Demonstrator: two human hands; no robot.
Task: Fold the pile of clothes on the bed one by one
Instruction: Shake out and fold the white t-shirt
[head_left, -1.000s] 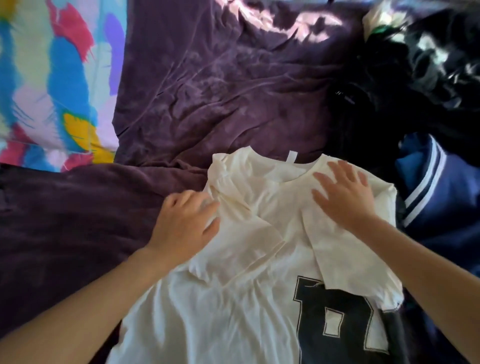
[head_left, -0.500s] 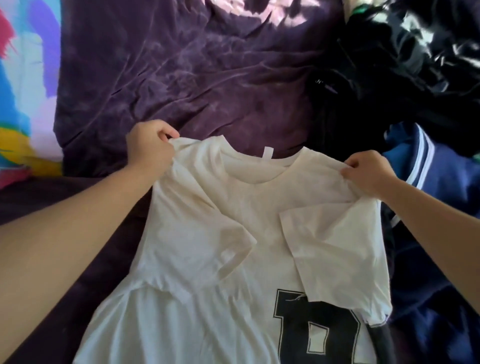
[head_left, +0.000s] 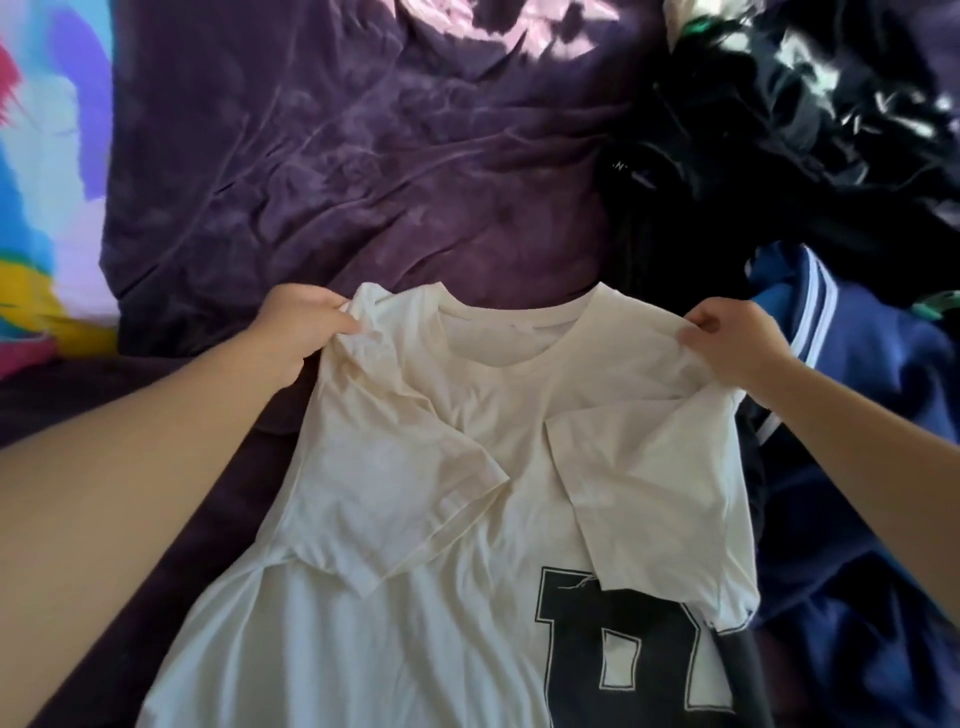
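Observation:
A cream T-shirt with a dark block-letter print low on its front lies on the bed, both short sleeves folded inward over the chest. My left hand grips the shirt's left shoulder. My right hand grips the right shoulder. The collar end is lifted off the bedding between them. The shirt's lower part runs out of the bottom of the view.
A crumpled purple blanket covers the bed behind the shirt. A pile of dark clothes fills the far right. A navy garment with white stripes lies right of the shirt. A multicoloured sheet shows at the left edge.
A second ago both hands lay flat on the folded sleeves. They then moved to the shoulders and gripped them, and the collar end has since risen and the white neck tag has gone out of sight.

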